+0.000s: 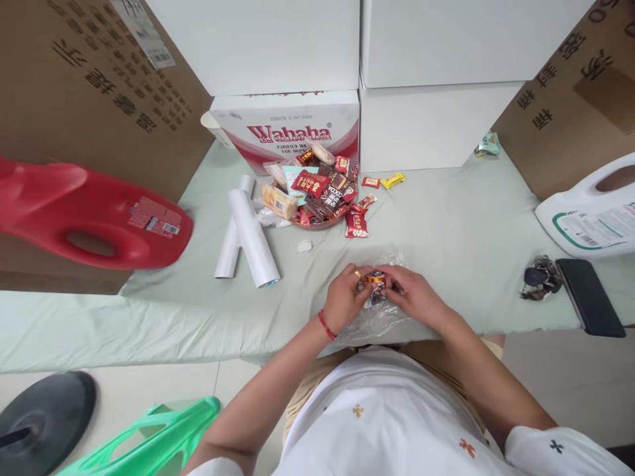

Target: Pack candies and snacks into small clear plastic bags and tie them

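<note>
Both of my hands meet over a clear plastic bag (pixel 370 326) near the table's front edge. Between them is a small candy in an orange and dark wrapper (pixel 377 280). My left hand (pixel 344 294) pinches its left side, with a ring on one finger and a red cord at the wrist. My right hand (pixel 414 294) closes on its right side with thumb and fingers. Beyond them a bowl (pixel 322 225) is heaped with wrapped snacks, a red packet (pixel 311 183) among them. Loose red candies (pixel 356 225) lie beside the bowl.
Two white paper rolls (pixel 254 238) lie left of the bowl. A red jug (pixel 99 218) is at the left, a white jug (pixel 590 205) at the right. Keys (pixel 542 277) and a phone (pixel 590 297) rest at the right. White boxes (pixel 417 125) stand at the back.
</note>
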Demonstrator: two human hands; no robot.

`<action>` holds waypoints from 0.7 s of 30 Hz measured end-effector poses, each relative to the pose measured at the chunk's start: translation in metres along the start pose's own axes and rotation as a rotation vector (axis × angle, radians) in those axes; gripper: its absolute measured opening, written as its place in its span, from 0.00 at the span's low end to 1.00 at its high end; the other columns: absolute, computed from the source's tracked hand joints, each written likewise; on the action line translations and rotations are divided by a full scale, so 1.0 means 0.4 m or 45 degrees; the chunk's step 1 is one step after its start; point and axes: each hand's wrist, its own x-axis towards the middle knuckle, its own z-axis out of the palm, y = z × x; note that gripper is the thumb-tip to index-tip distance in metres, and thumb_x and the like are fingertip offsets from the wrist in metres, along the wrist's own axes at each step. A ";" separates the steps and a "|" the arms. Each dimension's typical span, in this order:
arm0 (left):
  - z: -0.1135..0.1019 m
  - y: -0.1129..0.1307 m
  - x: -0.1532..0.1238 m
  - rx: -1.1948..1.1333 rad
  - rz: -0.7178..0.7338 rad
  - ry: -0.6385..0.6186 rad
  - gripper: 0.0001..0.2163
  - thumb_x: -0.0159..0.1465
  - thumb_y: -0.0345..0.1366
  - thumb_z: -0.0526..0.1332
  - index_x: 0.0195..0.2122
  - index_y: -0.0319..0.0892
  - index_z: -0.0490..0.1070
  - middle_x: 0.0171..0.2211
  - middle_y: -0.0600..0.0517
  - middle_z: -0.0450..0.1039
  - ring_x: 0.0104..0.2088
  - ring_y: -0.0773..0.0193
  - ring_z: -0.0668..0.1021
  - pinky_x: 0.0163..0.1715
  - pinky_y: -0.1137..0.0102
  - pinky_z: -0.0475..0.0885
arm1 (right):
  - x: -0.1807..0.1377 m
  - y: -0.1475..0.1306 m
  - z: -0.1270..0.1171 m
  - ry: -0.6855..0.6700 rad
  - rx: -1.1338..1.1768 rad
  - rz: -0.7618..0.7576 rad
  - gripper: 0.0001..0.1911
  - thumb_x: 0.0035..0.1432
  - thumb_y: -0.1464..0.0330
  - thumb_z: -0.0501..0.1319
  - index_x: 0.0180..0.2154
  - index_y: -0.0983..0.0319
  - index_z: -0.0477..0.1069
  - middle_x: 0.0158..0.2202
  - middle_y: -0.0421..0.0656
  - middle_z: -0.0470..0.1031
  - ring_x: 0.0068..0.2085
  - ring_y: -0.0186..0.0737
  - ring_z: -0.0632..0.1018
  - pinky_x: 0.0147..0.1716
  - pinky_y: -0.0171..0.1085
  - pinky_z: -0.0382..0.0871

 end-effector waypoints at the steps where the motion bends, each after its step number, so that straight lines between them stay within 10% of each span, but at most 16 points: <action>1: -0.002 -0.001 0.000 0.024 -0.002 -0.001 0.11 0.68 0.35 0.63 0.51 0.46 0.79 0.39 0.50 0.74 0.34 0.65 0.76 0.39 0.68 0.73 | 0.002 0.012 -0.017 0.060 -0.001 0.047 0.23 0.65 0.68 0.58 0.61 0.58 0.69 0.40 0.42 0.77 0.35 0.39 0.74 0.39 0.38 0.70; 5: -0.007 0.008 -0.001 0.344 0.032 0.109 0.09 0.68 0.39 0.64 0.46 0.48 0.83 0.42 0.47 0.75 0.44 0.56 0.76 0.47 0.60 0.72 | 0.018 0.069 -0.071 0.396 -0.331 0.324 0.20 0.66 0.59 0.57 0.52 0.63 0.77 0.41 0.49 0.77 0.41 0.48 0.73 0.50 0.48 0.68; 10: -0.003 0.026 -0.002 0.667 0.263 0.292 0.07 0.68 0.39 0.64 0.43 0.52 0.83 0.58 0.47 0.74 0.67 0.42 0.63 0.67 0.40 0.49 | 0.034 0.086 -0.048 0.353 -0.463 0.340 0.19 0.63 0.54 0.61 0.44 0.61 0.80 0.45 0.53 0.77 0.50 0.56 0.69 0.55 0.52 0.65; 21: -0.001 0.023 0.005 0.654 0.376 -0.113 0.13 0.73 0.33 0.55 0.50 0.53 0.79 0.42 0.49 0.81 0.50 0.53 0.74 0.53 0.52 0.59 | 0.047 0.032 -0.054 0.393 0.085 0.506 0.14 0.62 0.56 0.60 0.34 0.60 0.73 0.22 0.35 0.67 0.24 0.34 0.65 0.26 0.34 0.58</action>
